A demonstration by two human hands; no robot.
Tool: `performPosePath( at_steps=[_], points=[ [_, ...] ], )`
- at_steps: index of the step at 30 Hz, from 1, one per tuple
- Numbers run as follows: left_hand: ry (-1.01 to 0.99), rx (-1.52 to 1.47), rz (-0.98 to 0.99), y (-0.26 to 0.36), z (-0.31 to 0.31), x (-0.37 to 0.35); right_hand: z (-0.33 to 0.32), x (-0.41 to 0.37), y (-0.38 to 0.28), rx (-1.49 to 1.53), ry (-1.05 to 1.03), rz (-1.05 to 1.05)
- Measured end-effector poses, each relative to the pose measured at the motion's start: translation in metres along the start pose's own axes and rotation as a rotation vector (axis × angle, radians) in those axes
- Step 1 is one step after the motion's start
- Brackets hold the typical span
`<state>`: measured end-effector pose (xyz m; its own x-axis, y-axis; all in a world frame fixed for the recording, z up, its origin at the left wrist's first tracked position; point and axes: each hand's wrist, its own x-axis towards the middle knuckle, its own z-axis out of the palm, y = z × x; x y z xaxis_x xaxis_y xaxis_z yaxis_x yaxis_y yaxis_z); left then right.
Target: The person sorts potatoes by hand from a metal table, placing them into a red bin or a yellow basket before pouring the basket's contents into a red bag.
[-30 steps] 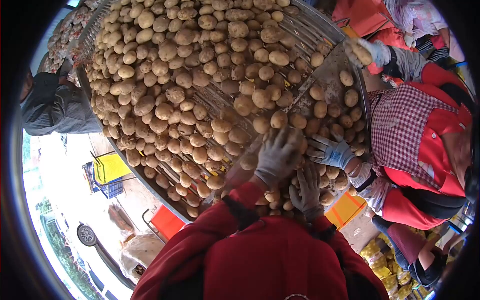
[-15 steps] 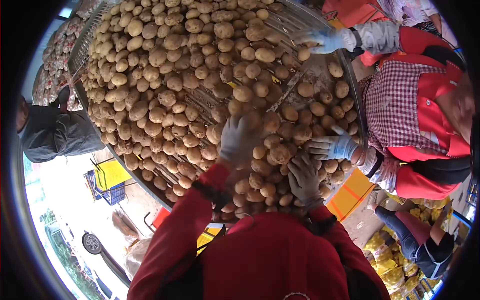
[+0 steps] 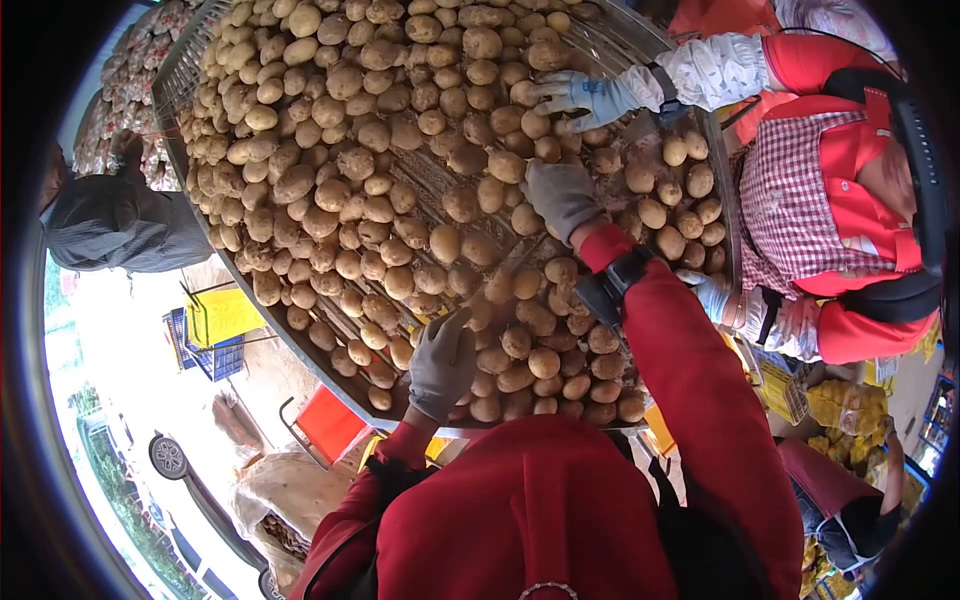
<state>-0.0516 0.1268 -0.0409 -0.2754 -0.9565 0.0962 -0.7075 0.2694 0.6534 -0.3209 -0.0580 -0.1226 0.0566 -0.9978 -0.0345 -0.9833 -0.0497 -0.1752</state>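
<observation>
Hundreds of pale brown potatoes (image 3: 330,195) are heaped across a big metal sorting tray (image 3: 612,42) with a barred floor, and a person in red sleeves and grey work gloves leans over its near end. Their left hand (image 3: 440,365) lies at the near rim, palm down and slack on the potatoes there, the fingers loose and not closed round anything I can see. Their right hand (image 3: 560,195) is stretched well out over the tray with the back of the glove up. Its fingers are curled down among the potatoes near the bare strip of grating, and I cannot tell whether they have one in their grip, since the tips are hidden. A dark wrist strap (image 3: 610,285) sits on that red sleeve. Across the tray on the right stands a co-worker in a red apron over a checked shirt (image 3: 790,200). One pale blue glove of theirs (image 3: 575,95) reaches in just beyond the right hand, touching the pile, and the other gloved hand (image 3: 712,292) is down at the tray's edge beside the red sleeve. On the far left side a third person in a grey top (image 3: 110,225) bends by the tray. Below the rim sit a yellow crate (image 3: 222,330) and a car wheel (image 3: 168,457).
</observation>
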Motion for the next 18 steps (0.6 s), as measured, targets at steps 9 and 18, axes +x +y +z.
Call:
performPosePath(
  at_steps=[9, 18],
  points=[
    [-0.056, -0.294, -0.218, -0.004, -0.004, -0.041, -0.011, -0.035, 0.023, 0.267, -0.106, 0.169],
    [-0.281, -0.966, -0.425, -0.003, -0.01, -0.008, -0.057, -0.094, -0.019, 0.522, -0.066, 0.22]
  ],
)
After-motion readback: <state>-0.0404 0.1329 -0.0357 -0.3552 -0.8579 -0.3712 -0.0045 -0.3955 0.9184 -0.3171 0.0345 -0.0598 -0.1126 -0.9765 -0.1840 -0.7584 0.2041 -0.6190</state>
